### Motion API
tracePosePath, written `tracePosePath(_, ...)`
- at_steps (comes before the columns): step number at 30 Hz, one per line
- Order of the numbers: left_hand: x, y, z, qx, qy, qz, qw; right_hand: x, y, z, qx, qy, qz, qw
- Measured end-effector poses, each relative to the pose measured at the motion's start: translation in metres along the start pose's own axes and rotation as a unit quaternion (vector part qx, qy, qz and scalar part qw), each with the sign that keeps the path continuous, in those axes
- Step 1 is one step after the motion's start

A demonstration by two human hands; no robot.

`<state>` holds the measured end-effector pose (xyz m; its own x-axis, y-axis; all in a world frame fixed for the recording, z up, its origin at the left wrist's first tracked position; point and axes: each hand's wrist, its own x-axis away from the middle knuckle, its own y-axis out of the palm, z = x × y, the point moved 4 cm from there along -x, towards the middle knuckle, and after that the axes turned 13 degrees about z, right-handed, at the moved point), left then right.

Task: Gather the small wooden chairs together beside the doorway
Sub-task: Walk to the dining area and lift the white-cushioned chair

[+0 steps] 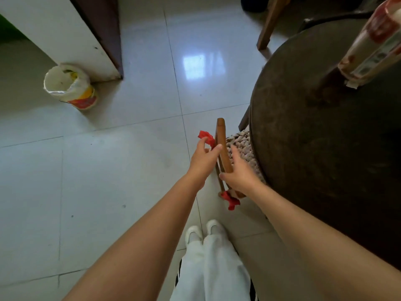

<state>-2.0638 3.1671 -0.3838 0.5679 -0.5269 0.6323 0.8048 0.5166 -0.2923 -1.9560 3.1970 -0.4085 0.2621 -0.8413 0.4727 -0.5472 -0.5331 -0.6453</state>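
I am standing on the tiled floor (108,170) and reaching down to a small wooden chair (222,140) that is sitting pushed in against the round dark tabletop (325,170), its knobbly woven seat (240,144) partly tucked beneath the edge. My left hand (204,159) is hovering spread at the chair's back rail, one fingertip touching the wood beside a red ribbon (205,135) tied there. My right hand (238,170) is gripping the rail lower down, thumb on one side, fingers reaching over toward the seat. A second red ribbon (230,198) is hanging at the rail's near end. A white sack (69,88) is sitting well apart by the wall corner (86,40).
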Motion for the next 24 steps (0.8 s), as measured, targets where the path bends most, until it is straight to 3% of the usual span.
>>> tracePosePath(4,-0.044,0.051,-0.03,-0.059,-0.038,-0.032,0.997,-0.029,0.043,0.034,0.128,0.021,0.028,0.991)
tracePosePath(9,-0.066,0.07,-0.036,-0.085,0.024,0.075,0.993,-0.035,0.046,0.045,0.096,0.015,0.077,0.992)
tracePosePath(12,-0.066,0.062,-0.026,-0.089,0.05,0.075,0.992,-0.032,0.046,0.031,0.082,0.007,0.071,0.994)
tracePosePath(17,-0.059,0.023,-0.005,-0.106,0.088,0.079,0.987,-0.017,0.042,-0.012,0.065,-0.029,0.102,0.992)
tracePosePath(24,-0.066,-0.102,0.012,-0.104,0.106,0.151,0.977,0.015,0.09,-0.119,0.042,-0.059,0.04,0.997)
